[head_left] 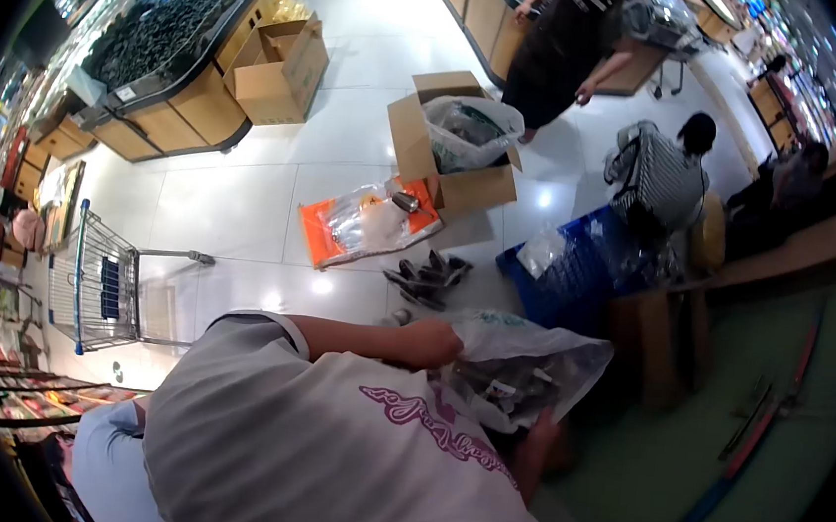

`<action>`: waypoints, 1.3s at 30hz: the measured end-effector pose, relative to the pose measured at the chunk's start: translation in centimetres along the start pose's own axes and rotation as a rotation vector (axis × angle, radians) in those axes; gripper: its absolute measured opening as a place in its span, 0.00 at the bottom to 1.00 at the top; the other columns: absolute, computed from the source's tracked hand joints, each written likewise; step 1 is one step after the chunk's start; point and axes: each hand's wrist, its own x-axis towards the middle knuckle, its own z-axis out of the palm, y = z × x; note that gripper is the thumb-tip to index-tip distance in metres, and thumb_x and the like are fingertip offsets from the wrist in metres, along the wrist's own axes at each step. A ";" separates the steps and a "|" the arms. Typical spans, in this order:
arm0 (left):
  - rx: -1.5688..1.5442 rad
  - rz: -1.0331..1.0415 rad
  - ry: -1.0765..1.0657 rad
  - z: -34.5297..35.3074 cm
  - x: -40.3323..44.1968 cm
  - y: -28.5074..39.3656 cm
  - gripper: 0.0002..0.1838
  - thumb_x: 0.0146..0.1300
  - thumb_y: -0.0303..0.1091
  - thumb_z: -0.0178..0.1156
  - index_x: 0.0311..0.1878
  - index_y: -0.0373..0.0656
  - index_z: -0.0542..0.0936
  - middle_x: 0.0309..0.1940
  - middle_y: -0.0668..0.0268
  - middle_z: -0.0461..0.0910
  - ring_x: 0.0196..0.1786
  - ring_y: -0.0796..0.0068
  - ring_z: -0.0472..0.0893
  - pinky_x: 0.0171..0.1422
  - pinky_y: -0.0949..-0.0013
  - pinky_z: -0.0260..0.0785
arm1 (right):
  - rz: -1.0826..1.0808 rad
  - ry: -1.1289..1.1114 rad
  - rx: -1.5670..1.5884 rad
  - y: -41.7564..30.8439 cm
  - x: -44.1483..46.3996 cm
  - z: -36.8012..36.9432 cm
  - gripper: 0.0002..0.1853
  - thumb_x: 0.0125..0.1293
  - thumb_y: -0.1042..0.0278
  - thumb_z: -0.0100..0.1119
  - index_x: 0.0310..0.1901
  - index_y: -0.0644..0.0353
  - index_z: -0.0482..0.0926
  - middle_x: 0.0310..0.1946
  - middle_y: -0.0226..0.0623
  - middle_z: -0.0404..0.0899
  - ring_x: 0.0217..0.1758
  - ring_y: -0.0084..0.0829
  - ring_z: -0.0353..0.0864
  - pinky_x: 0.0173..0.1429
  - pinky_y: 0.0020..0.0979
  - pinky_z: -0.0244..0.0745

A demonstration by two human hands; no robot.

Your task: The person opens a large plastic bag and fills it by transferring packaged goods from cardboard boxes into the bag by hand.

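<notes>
A clear plastic bag (564,358) spreads in front of my body, with grey and dark items inside that I cannot make out. My left hand (434,344) is closed on the bag's left edge. On the near right side of the bag is my right hand (541,443), its fingers partly hidden and blurred. Several dark, pointed objects (426,278) lie loose on the floor just beyond the bag. Behind them lies an orange and clear plastic package (367,222).
An open cardboard box (409,136) with a bagged load stands ahead; another box (280,80) is by the counter. A blue bag (562,264) lies right. A shopping cart (103,278) stands left. One person (566,45) stands ahead; another, in stripes (669,174), is low at right.
</notes>
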 end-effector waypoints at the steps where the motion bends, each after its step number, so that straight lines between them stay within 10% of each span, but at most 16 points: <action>1: 0.074 0.037 -0.008 -0.9 0.2 -0.9 0.10 0.52 0.35 0.54 0.23 0.38 0.76 0.21 0.51 0.77 0.28 0.49 0.78 0.34 0.52 0.70 | -0.033 0.010 0.127 -0.5 0.1 0.9 0.21 0.66 0.60 0.50 0.51 0.71 0.71 0.42 0.43 0.77 0.40 0.32 0.76 0.43 0.33 0.70; 9: -0.049 -0.107 0.308 -4.3 -5.9 -11.1 0.12 0.58 0.38 0.52 0.27 0.40 0.77 0.23 0.53 0.77 0.30 0.50 0.76 0.36 0.53 0.67 | 0.126 0.111 -0.159 -7.4 -3.4 9.9 0.20 0.66 0.59 0.52 0.43 0.74 0.74 0.33 0.44 0.77 0.34 0.35 0.76 0.38 0.35 0.73; 22: -0.495 -0.721 1.115 -13.3 -17.3 -9.4 0.19 0.64 0.37 0.51 0.19 0.38 0.71 0.12 0.71 0.68 0.18 0.83 0.67 0.23 0.74 0.59 | -0.151 -0.679 -0.167 -15.5 1.3 23.4 0.19 0.65 0.54 0.54 0.24 0.61 0.75 0.17 0.22 0.69 0.21 0.17 0.64 0.25 0.28 0.59; 32: -0.828 -0.813 1.776 -12.2 -26.1 -10.0 0.18 0.68 0.37 0.50 0.20 0.47 0.69 0.12 0.77 0.61 0.12 0.89 0.57 0.14 0.81 0.45 | -0.189 -1.191 -0.388 -14.8 -3.4 34.2 0.25 0.65 0.49 0.52 0.22 0.65 0.73 0.15 0.30 0.69 0.20 0.20 0.66 0.26 0.31 0.62; 39: -0.771 -0.829 1.764 -14.4 -31.0 -15.6 0.18 0.68 0.36 0.49 0.19 0.47 0.68 0.12 0.77 0.61 0.12 0.89 0.56 0.15 0.81 0.44 | -0.274 -1.237 -0.472 -10.9 -5.8 40.5 0.26 0.63 0.47 0.51 0.24 0.67 0.75 0.16 0.44 0.73 0.23 0.37 0.76 0.30 0.39 0.66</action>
